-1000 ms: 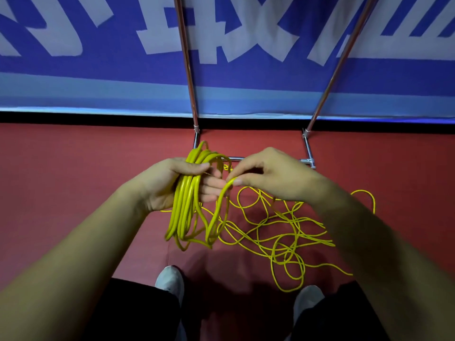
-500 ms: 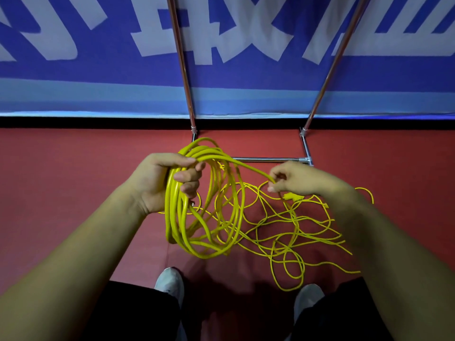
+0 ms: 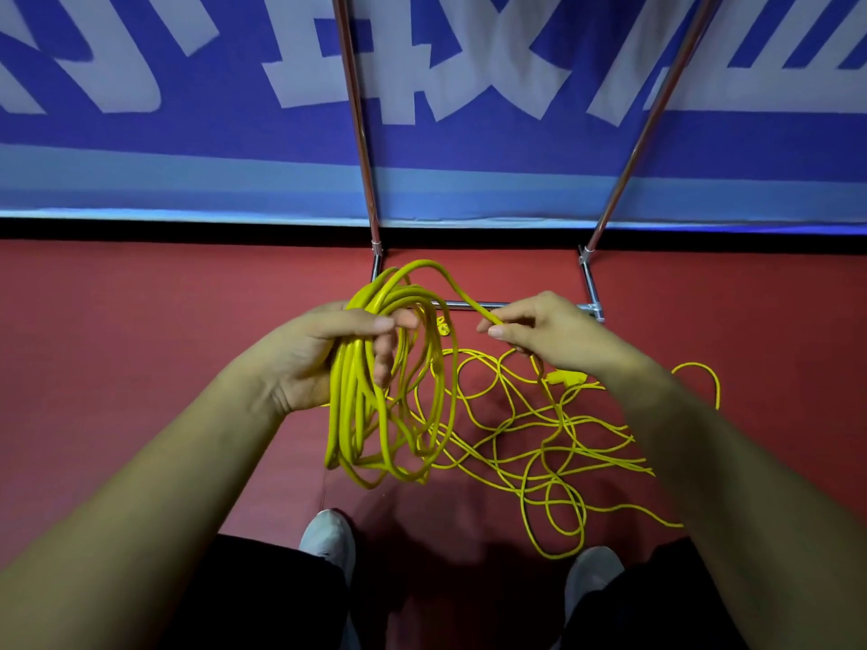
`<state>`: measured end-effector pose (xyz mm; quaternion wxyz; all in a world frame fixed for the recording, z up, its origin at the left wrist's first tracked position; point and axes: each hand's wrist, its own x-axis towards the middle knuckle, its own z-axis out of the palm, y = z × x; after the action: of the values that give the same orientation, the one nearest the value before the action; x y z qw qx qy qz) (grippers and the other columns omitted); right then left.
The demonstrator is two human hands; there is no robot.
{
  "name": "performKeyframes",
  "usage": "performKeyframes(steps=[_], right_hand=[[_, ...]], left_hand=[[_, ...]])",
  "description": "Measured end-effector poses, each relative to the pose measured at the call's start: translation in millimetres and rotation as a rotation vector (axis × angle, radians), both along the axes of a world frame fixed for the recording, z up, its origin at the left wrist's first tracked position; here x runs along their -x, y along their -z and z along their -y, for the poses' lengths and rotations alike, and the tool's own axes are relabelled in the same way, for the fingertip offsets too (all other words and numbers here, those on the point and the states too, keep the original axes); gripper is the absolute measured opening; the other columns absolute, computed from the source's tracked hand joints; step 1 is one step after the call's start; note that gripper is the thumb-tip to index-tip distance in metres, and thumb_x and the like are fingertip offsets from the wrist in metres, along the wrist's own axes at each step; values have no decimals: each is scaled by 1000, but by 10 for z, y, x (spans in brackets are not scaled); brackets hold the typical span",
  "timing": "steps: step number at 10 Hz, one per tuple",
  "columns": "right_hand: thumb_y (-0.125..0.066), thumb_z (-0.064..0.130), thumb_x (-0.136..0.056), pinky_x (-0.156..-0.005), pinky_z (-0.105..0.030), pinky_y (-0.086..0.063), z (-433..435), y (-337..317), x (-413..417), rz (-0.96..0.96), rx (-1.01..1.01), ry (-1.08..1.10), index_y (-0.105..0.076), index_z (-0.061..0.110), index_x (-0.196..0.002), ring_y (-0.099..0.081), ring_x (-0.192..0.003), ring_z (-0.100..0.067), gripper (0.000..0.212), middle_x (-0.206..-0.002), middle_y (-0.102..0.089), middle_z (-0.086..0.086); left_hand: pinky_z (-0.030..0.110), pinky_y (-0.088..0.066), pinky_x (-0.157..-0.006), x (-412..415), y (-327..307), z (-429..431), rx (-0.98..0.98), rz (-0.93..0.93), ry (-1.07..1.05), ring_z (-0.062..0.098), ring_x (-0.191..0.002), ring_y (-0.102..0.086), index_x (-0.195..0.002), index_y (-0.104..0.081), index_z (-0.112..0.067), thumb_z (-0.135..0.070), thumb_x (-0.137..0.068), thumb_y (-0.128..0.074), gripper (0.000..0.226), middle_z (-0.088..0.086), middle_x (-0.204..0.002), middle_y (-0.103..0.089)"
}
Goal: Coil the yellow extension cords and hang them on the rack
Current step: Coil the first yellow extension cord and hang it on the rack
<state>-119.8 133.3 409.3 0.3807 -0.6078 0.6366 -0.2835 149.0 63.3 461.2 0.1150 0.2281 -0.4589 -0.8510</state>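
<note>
My left hand grips a coil of yellow extension cord with several loops hanging down from it. My right hand pinches a strand of the same cord, which arches up from the coil's top to my fingertips. Below my right hand, a loose tangle of yellow cord lies spread on the red floor, with a yellow plug partly hidden under my wrist. The metal rack stands just behind my hands, its base bar on the floor and two poles rising upward.
A blue banner with white characters hangs behind the rack. My two white shoes stand on the red floor near the bottom edge, the right one close to the tangle's nearest loop.
My right hand has lifted and drawn the strand back toward the coil, forming a new arch over it. The coil in my left hand hangs in a narrower bunch than half a second ago.
</note>
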Motion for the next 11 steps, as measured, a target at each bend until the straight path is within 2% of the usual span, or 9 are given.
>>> performKeyframes(steps=[1,2,3,4,5,6,7,9,11], right_hand=[[-61,20,-94,-47,-25,-29,6,14,-5,-20,60,32,-74,22,-97,-36,-52,-12,14,-58,-45,1],[-60,22,-94,-47,-22,-31,34,68,63,-63,118,84,-71,16,-92,-39,-50,-7,13,-58,-50,3],[-63,21,-91,-49,-23,-31,53,220,199,-161,53,84,-64,9,-75,-42,-53,-10,20,-59,-53,0],[-62,19,-92,-50,-25,-29,19,494,357,-307,-144,63,-53,11,-64,-41,-58,-16,30,-58,-44,0],[-65,18,-91,-54,-25,-30,-80,794,464,-203,-390,141,-55,10,-68,-39,-62,-15,26,-63,-43,0],[-71,13,-86,-71,-27,-41,-129,953,447,77,-424,338,-62,13,-83,-57,-70,-12,9,-77,-68,-6],[-64,9,-90,-54,-22,-47,-61,843,321,281,-349,454,-52,11,-86,-61,-52,-11,12,-71,-67,-9],[-71,19,-84,-41,-12,-32,42,99,32,-339,-143,25,-70,8,-72,-45,-37,1,17,-49,-56,4],[-70,22,-87,-45,-20,-33,-187,-612,-432,-119,-348,-547,-75,11,-86,-44,-50,-7,12,-55,-57,3]], left_hand=[[18,-47,-48,20,-34,-34,0,38,-73,5,-45,-58,-76,-57,-13,-48,-41,-90,59,-6,-48,-60],[18,-44,-43,18,-28,-75,56,106,-210,7,-40,-55,-74,-53,-13,-46,-20,-93,75,-4,-43,-55],[21,-44,-44,-28,16,26,-163,-133,-141,10,-40,-52,-73,-60,-11,-25,-62,-84,30,-5,-47,-51],[26,-42,-52,-78,38,128,-364,-351,-66,14,-45,-57,-86,-58,-3,-11,-94,-51,13,1,-56,-59],[26,-39,-53,-134,30,204,-399,-447,-119,15,-45,-57,-89,-55,-2,-12,-97,-44,17,0,-54,-59],[20,-39,-50,-150,-10,212,-270,-338,-249,8,-42,-51,-82,-57,-9,-16,-87,-60,9,-7,-47,-50],[17,-41,-49,-155,-16,245,-148,-169,-377,6,-43,-48,-80,-58,-13,-25,-71,-74,22,-10,-43,-42],[15,-43,-45,-131,-6,279,-69,60,-485,7,-41,-48,-79,-62,-9,-22,-83,-59,14,-8,-41,-39],[32,-60,-66,-50,117,116,-151,239,-194,29,-79,-73,-85,-66,-4,-15,-80,-55,16,22,-89,-73]])
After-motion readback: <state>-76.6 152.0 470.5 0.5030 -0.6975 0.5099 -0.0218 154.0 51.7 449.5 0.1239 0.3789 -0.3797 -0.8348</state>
